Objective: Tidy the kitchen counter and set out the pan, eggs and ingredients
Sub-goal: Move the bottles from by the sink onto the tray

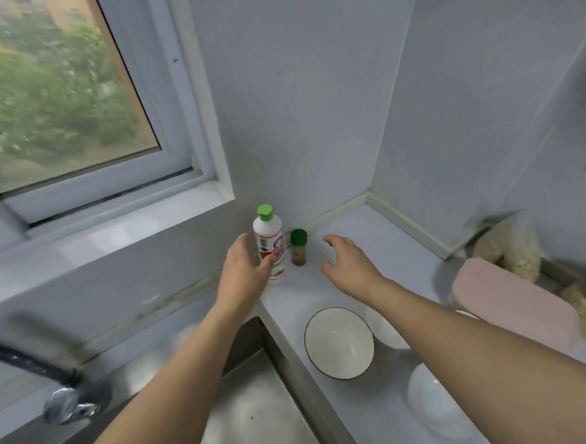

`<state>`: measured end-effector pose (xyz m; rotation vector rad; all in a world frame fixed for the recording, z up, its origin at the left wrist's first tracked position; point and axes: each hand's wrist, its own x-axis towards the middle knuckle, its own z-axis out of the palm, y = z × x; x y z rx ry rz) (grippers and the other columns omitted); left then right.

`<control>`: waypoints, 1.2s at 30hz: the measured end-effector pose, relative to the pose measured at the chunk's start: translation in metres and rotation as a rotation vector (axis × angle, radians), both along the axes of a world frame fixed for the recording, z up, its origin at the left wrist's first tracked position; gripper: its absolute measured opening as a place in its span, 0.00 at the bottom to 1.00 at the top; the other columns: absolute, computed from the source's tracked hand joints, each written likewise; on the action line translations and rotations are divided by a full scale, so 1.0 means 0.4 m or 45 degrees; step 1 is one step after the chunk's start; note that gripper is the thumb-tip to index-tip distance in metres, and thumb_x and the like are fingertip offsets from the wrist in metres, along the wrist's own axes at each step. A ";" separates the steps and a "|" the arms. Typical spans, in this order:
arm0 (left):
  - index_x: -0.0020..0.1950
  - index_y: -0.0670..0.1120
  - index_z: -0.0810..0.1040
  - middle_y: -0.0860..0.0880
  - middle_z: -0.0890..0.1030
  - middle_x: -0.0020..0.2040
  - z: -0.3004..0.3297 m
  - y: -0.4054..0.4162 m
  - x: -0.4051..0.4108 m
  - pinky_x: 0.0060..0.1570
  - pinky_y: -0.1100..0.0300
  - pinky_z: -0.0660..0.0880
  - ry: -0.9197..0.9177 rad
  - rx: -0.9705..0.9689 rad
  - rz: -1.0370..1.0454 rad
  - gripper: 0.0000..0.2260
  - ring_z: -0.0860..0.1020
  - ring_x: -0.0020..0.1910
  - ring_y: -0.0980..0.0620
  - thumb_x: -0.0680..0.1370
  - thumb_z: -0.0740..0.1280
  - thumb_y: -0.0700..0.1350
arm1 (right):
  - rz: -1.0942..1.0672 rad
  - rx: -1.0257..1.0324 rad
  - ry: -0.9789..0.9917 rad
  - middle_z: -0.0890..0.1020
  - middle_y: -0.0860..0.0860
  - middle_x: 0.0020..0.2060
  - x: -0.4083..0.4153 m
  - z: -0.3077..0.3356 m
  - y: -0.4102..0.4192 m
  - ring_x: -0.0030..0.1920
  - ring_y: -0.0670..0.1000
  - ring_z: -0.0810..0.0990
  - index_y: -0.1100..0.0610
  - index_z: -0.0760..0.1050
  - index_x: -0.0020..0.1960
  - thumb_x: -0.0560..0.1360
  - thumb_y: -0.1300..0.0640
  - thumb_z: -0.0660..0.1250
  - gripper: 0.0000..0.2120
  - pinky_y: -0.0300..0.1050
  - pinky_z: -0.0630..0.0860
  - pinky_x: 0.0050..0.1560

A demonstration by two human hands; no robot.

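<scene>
Left hand (245, 276) reaches the white bottle (270, 247) with its green cap near the desk's (372, 244) back corner, thumb across the red-and-blue label, writing unreadable; whether the grip has closed cannot be told. Right hand (347, 263) hovers, fingers apart, beside the green-lidded spice jar (299, 248), brownish contents low inside. Empty black-rimmed bowl (339, 343) sits by the sink (262, 412).

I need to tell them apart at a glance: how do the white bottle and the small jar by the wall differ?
The white bottle is taller than the small jar. The bottle is opaque white with a printed label; the jar is see-through with brownish contents. The bottle's cap is light green, the jar's dark green. The left hand touches the bottle; the jar is untouched. Both stand upright.
</scene>
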<state>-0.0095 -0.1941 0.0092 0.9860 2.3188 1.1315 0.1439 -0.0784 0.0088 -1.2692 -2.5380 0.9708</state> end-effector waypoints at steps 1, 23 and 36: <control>0.76 0.45 0.60 0.47 0.66 0.74 -0.023 0.017 -0.023 0.66 0.55 0.64 -0.036 0.002 0.018 0.30 0.66 0.71 0.49 0.77 0.68 0.50 | 0.007 0.002 -0.012 0.64 0.55 0.73 -0.026 -0.013 0.023 0.72 0.53 0.63 0.58 0.58 0.75 0.78 0.60 0.59 0.27 0.42 0.59 0.70; 0.64 0.55 0.71 0.60 0.79 0.55 -0.220 0.164 -0.186 0.54 0.58 0.76 -0.162 0.211 -0.069 0.25 0.77 0.54 0.61 0.70 0.75 0.52 | -0.059 -0.074 -0.132 0.76 0.55 0.54 -0.304 -0.252 0.237 0.51 0.57 0.77 0.53 0.71 0.61 0.66 0.57 0.70 0.24 0.42 0.69 0.43; 0.61 0.55 0.71 0.59 0.80 0.52 -0.071 0.216 -0.010 0.52 0.49 0.79 -0.173 0.268 -0.208 0.24 0.80 0.50 0.58 0.67 0.74 0.54 | -0.412 0.044 0.084 0.77 0.52 0.57 0.025 -0.065 0.168 0.56 0.53 0.76 0.51 0.69 0.67 0.71 0.57 0.68 0.24 0.46 0.73 0.54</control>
